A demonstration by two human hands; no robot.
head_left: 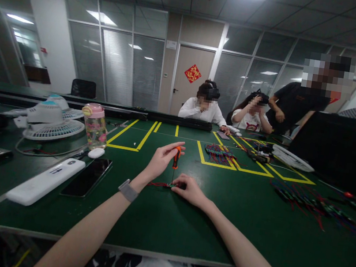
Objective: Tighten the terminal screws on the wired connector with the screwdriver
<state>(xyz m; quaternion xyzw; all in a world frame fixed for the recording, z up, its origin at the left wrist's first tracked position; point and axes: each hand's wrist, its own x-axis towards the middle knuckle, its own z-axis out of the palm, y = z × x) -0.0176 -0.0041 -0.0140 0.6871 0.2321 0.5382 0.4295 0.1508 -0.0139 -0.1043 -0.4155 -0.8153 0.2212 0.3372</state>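
Observation:
My left hand [161,159] pinches the orange-and-black handle of a small screwdriver [176,159], which stands upright with its tip down on a small wired part [170,186] on the green table [184,223]. Red wires trail left from that part. My right hand [189,190] lies on the table with its fingers closed on the part, holding it under the screwdriver tip. A grey watch sits on my left wrist.
At left lie a black phone [87,176], a white power bank [44,180], a white mouse [96,153], a pink-lidded bottle [95,126] and white fans [52,123]. Bundles of coloured wires [220,153] lie in yellow-taped boxes and at right [314,205]. Three people work across the table.

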